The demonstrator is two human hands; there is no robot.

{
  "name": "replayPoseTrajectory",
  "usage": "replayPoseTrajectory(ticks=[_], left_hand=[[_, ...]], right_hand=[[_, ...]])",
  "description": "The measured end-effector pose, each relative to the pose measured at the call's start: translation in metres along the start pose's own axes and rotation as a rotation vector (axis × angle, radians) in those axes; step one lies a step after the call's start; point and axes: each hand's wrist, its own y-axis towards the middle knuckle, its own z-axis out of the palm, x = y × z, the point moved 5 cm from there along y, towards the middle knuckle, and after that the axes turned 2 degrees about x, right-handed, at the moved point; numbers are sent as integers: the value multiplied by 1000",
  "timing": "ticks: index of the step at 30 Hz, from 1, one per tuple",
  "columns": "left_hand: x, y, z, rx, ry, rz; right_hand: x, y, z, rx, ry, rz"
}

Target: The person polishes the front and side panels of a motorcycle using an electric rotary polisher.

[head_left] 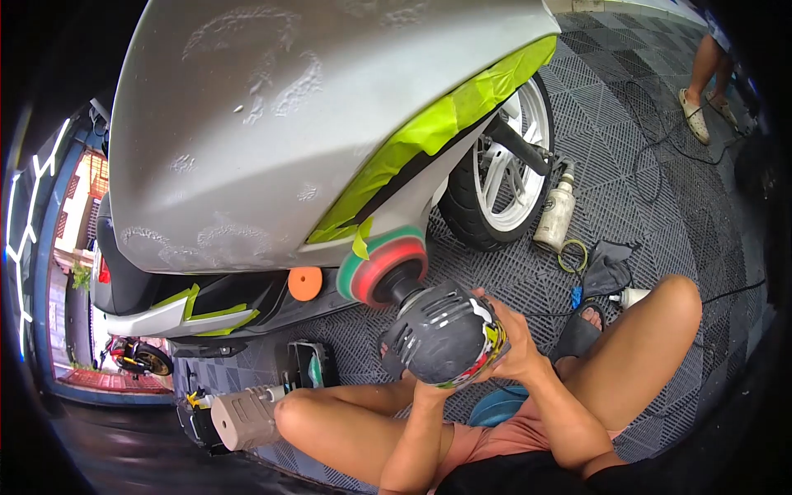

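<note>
Polisher (445,334): held up between the bent knees (672,301), its head toward the silver panel (256,161).
Round pad (384,262): blurred, as if spinning, at the panel's lower edge; whether it touches cannot be told.
Right hand (511,334): curled closed around the polisher's rear.
Left hand (435,391): under the polisher, mostly hidden by it, so how far it is closed cannot be told.
Panel, done: green tape (445,124) lines one edge; stretches between the smears look smooth and glossy.
Panel, left: whitish smears (299,87) sit high and low, seemingly not worked in; partway at most, I judge.
Orange pad (296,283): just below the panel.
Floor (602,78): bottle (555,213) and dark cloth (609,266) near the wheel (495,169).
</note>
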Motion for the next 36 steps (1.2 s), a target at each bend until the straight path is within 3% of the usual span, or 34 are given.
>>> replayPoseTrajectory(ticks=[5, 12, 13, 17, 23, 26, 27, 31, 34, 36], left_hand=[[20, -22, 9, -230, -179, -144], [-2, -23, 31, -256, -178, -273], [-11, -15, 32, -272, -172, -136], [-33, -6, 42, -313, -306, -220], [-43, 5, 46, -231, -200, -170], [-40, 2, 46, -277, -207, -173], [-34, -1, 45, -306, -224, -183], [-6, -11, 39, -349, -234, -257], [19, -25, 20, -247, -123, -323], [18, -15, 11, -172, -101, -191]], right_hand=[[2, -6, -14, 3, -19, 28], [32, 8, -46, 90, -50, 59], [36, 12, -49, 85, -51, 30], [38, 9, -55, 139, -6, 92], [45, 19, -63, 69, 77, 104], [47, 16, -65, 69, -19, -2], [40, 14, -62, 138, 59, 115], [8, 1, -44, 135, 108, 172], [-13, -9, -25, -5, 30, 29], [-20, -5, -10, -40, 51, -25]])
